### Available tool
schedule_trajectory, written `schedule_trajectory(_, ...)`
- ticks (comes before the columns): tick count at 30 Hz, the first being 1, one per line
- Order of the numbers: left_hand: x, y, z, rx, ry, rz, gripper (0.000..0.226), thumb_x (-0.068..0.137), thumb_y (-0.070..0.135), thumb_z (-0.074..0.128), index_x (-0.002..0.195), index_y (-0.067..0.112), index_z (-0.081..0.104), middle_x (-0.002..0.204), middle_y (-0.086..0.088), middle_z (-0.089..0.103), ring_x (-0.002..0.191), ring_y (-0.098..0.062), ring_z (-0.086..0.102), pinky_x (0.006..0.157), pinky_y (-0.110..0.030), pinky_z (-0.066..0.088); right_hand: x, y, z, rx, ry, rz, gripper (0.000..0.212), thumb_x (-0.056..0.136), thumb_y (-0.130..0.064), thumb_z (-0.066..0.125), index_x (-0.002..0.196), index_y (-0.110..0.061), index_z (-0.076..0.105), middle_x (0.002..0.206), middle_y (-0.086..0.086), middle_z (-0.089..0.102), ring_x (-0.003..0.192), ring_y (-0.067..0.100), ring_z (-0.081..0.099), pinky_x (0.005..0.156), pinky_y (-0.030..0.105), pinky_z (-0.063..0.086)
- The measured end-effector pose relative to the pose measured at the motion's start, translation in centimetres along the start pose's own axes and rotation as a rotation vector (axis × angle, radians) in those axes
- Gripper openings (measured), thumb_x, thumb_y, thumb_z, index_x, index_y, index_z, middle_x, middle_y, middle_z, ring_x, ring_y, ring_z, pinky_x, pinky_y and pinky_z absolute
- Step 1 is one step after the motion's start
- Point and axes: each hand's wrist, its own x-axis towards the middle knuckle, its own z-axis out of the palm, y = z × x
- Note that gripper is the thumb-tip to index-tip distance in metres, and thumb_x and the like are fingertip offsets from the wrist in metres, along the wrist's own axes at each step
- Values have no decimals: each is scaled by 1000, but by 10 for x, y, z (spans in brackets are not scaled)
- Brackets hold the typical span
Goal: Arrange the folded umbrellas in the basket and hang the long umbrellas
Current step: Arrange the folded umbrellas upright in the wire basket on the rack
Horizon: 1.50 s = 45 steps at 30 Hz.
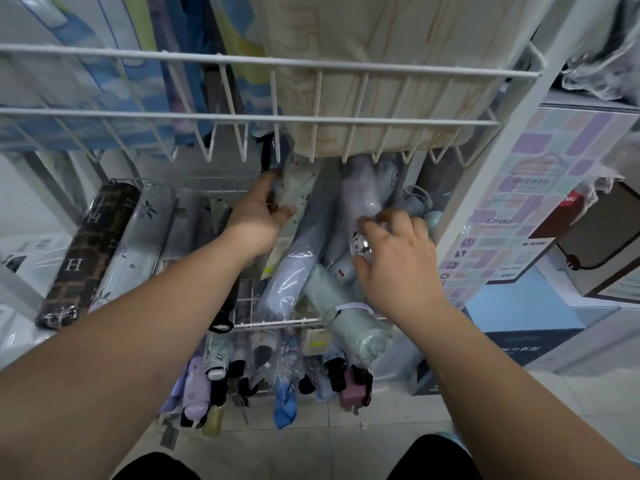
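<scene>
Basket (277,322) step: my left hand (255,216) grips the floral umbrella (295,181), my right hand (398,265) grips the lilac umbrella (360,190). Next, I think, lay these 2 straight.

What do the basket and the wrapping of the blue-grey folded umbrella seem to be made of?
The basket: probably metal wire with a white coating, judging by its thin, straight, smooth white rods. The wrapping of the blue-grey umbrella: apparently clear glossy plastic film; it wrinkles and shows bright glints.

right hand (393,261) blurred, folded umbrella (300,187) top hidden
</scene>
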Motion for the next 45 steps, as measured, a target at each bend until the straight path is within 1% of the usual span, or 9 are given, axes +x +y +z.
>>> schedule_trajectory(8,-15,23,-18,-99,-52,90,64,83,30,69,142,34,47,127,6,67,116,-13,65,105,-40,50,8,-15,-3,320,-137,35,46,89,-37,66,131,-19,62,121,12,56,113,38,47,100,39,37)
schedule_trajectory(14,-43,41,-31,-407,27,-92,43,93,16,69,134,21,57,99,2,74,83,-11,74,68,-28,58,14,-54,-8,830,-264,108,60,91,-47,63,145,-35,43,121,-2,64,110,15,62,96,33,50)
schedule_trajectory(18,-62,32,-39,-463,-59,-226,29,98,23,62,127,20,62,102,-2,76,87,-20,75,68,-33,58,19,-78,12,1035,-389,119,86,82,-38,71,152,-42,21,131,-3,63,113,11,64,98,37,53)
schedule_trajectory(21,-67,18,-59,-181,-31,-215,17,102,26,54,113,25,66,110,-6,73,91,-20,70,76,-33,57,24,-79,31,1001,-370,174,83,85,-20,72,153,-35,26,128,-5,64,110,14,65,98,39,54)
schedule_trajectory(24,-67,-5,-81,487,-39,-162,43,93,36,64,134,23,61,133,-5,65,119,-26,62,101,-32,49,27,-76,43,917,-392,222,79,85,-18,72,151,-31,32,121,-8,63,108,17,65,98,39,53)
schedule_trajectory(26,-71,-14,-84,656,-162,-231,65,88,48,68,146,26,49,142,-5,59,125,-28,58,104,-33,48,26,-74,50,836,-421,202,78,84,-20,72,150,-30,32,128,-3,63,112,20,63,100,40,50)
schedule_trajectory(31,-71,-34,-63,702,-272,-288,79,88,36,68,156,30,29,141,-12,57,120,-32,59,96,-36,52,27,-71,59,830,-431,195,77,84,-22,72,150,-33,32,135,-3,60,115,20,61,102,39,49)
schedule_trajectory(40,-67,-49,-51,481,8,-174,71,90,21,61,154,32,32,138,-15,57,114,-34,61,94,-41,53,24,-64,72,846,-428,184,79,85,-29,71,149,-41,28,137,-4,59,114,20,62,98,40,53)
schedule_trajectory(45,-61,-64,-51,751,-202,-236,70,87,19,71,150,20,41,135,-17,58,119,-35,59,95,-41,53,23,-64,72,848,-437,191,78,84,-31,70,148,-46,27,134,-5,60,107,19,65,92,41,56)
